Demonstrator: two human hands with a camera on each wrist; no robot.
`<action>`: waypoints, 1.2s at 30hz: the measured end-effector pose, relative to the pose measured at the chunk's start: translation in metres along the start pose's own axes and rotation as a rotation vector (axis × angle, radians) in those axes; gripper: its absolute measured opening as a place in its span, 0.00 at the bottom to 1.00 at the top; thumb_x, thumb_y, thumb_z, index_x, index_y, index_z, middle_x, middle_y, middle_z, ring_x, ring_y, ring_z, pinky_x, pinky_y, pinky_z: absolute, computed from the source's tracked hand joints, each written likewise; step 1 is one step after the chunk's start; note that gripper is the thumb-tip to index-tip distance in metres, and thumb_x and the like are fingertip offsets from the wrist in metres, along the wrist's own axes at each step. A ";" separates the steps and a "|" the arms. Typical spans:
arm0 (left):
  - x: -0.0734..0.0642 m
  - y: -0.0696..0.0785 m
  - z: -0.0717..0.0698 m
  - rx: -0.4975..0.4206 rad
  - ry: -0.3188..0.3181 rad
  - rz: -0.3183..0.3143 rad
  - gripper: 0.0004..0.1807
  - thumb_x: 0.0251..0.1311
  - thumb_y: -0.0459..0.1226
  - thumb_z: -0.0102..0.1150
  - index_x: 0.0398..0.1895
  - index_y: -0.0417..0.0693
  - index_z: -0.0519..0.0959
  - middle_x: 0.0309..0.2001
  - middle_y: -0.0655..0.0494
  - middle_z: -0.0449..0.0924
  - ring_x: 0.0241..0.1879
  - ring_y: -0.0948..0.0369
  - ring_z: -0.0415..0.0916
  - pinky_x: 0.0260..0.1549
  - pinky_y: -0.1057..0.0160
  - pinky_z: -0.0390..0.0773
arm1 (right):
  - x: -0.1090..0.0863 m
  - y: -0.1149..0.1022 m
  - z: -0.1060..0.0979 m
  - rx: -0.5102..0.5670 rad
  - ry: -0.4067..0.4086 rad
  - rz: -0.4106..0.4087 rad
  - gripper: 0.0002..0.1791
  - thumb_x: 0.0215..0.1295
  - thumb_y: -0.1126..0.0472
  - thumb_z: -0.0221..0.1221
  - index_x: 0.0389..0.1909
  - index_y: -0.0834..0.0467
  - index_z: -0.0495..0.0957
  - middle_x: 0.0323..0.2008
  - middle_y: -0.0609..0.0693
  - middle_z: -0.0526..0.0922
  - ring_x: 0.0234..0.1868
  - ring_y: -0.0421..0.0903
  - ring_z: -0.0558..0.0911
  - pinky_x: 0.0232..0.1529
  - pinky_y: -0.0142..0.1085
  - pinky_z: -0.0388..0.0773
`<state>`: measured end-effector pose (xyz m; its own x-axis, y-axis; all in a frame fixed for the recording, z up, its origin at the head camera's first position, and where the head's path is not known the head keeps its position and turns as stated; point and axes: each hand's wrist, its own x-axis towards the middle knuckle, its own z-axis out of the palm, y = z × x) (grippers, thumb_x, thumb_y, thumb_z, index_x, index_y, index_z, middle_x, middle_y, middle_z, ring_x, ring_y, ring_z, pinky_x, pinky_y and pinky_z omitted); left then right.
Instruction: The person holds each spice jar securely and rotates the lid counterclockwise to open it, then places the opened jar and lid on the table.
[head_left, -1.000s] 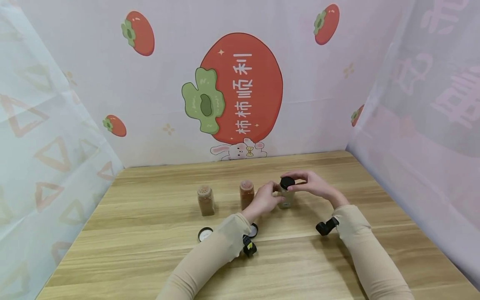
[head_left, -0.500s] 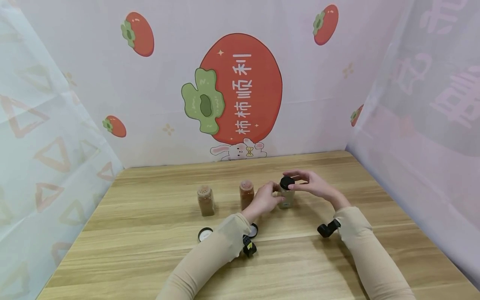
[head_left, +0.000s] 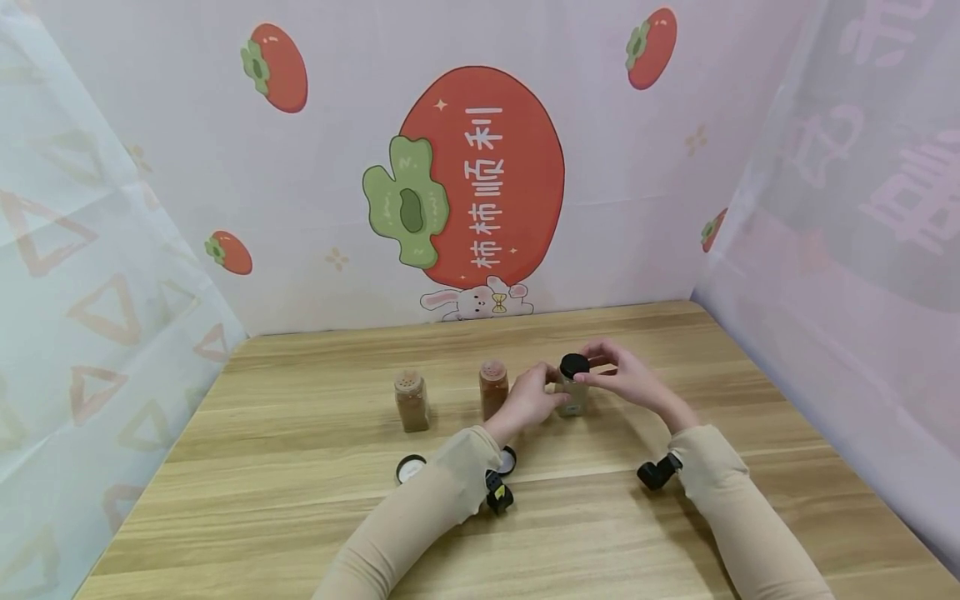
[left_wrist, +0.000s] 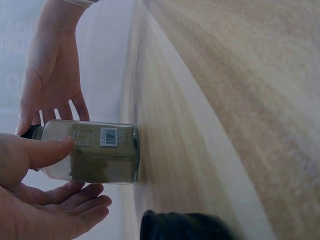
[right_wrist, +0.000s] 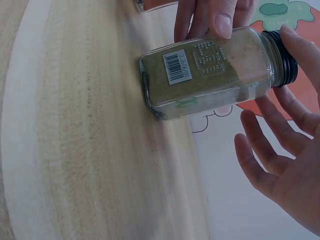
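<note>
Evidently the jar [head_left: 572,402] stands upright on the far right part of the table [head_left: 300,517], to the right of two other jars; the left hand [head_left: 531,398] holds its body, thumb on one side and fingers on the other; the right hand [head_left: 628,375] pinches the black lid [right_wrist: 288,60] between thumb and forefinger, its other fingers spread loosely off the glass.

Probably it will feel stiff and fairly light, only partly filled with greenish-brown powder [right_wrist: 217,82]; the smooth glass looks slippery and could crack if knocked; the flat sides suit a steady hold low on the body, while the lid's round rim suits fingertips.

Its body is clear and squarish with rounded edges, and carries a white barcode label [right_wrist: 177,66]; to the left stand a red-brown jar [head_left: 493,390] and, farther left, a tan jar [head_left: 412,406], both with holed tops; nearer lie two round black caps, the left cap [head_left: 410,469] and the right cap [head_left: 507,461]; the table shows streaky wood grain.
</note>
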<state>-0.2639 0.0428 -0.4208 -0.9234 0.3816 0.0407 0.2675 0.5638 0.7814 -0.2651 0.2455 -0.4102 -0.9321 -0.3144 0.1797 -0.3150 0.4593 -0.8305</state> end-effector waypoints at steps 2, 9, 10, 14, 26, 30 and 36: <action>-0.001 0.001 -0.001 0.003 0.001 0.002 0.18 0.59 0.38 0.63 0.50 0.43 0.74 0.51 0.51 0.78 0.55 0.55 0.73 0.56 0.56 0.74 | -0.001 0.000 0.001 -0.005 0.010 0.004 0.25 0.58 0.55 0.66 0.53 0.61 0.72 0.52 0.59 0.76 0.54 0.58 0.76 0.46 0.38 0.80; -0.001 0.001 0.000 -0.001 -0.002 -0.015 0.19 0.59 0.39 0.63 0.52 0.44 0.73 0.52 0.51 0.78 0.56 0.55 0.73 0.56 0.55 0.73 | -0.002 -0.002 -0.001 -0.013 0.004 -0.029 0.23 0.58 0.56 0.65 0.53 0.61 0.74 0.52 0.59 0.78 0.53 0.58 0.77 0.48 0.42 0.80; -0.001 0.001 0.001 0.002 -0.002 -0.012 0.20 0.59 0.39 0.63 0.52 0.44 0.73 0.52 0.51 0.78 0.56 0.55 0.73 0.56 0.55 0.73 | -0.002 -0.002 -0.002 -0.016 0.003 -0.043 0.23 0.59 0.56 0.65 0.53 0.61 0.74 0.51 0.59 0.78 0.53 0.57 0.77 0.49 0.43 0.79; 0.000 0.000 0.001 0.021 -0.004 -0.005 0.20 0.59 0.40 0.63 0.53 0.44 0.73 0.53 0.52 0.78 0.55 0.56 0.74 0.55 0.57 0.74 | -0.001 -0.002 -0.005 -0.039 -0.013 -0.086 0.21 0.60 0.58 0.64 0.53 0.60 0.76 0.53 0.58 0.78 0.53 0.56 0.77 0.52 0.44 0.78; -0.001 0.002 0.001 0.027 -0.007 0.004 0.20 0.59 0.39 0.62 0.53 0.43 0.73 0.53 0.51 0.78 0.57 0.55 0.73 0.58 0.55 0.73 | 0.003 -0.001 -0.016 -0.077 -0.145 -0.146 0.22 0.64 0.60 0.60 0.58 0.58 0.73 0.57 0.59 0.76 0.55 0.61 0.76 0.48 0.37 0.78; -0.001 0.002 0.001 0.026 -0.008 -0.001 0.20 0.60 0.39 0.62 0.54 0.43 0.73 0.53 0.51 0.77 0.57 0.55 0.72 0.58 0.55 0.73 | 0.003 0.000 -0.017 -0.072 -0.173 -0.141 0.22 0.65 0.59 0.59 0.60 0.56 0.72 0.58 0.58 0.75 0.56 0.61 0.76 0.49 0.36 0.78; -0.002 0.002 0.001 0.025 -0.006 -0.004 0.20 0.60 0.39 0.62 0.54 0.43 0.73 0.53 0.51 0.77 0.58 0.54 0.72 0.58 0.54 0.72 | 0.002 0.000 -0.019 -0.080 -0.188 -0.135 0.23 0.66 0.58 0.58 0.61 0.56 0.71 0.60 0.58 0.74 0.57 0.61 0.75 0.51 0.41 0.77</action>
<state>-0.2613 0.0445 -0.4198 -0.9228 0.3838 0.0338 0.2706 0.5832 0.7659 -0.2704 0.2604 -0.4000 -0.8331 -0.5234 0.1789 -0.4550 0.4645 -0.7597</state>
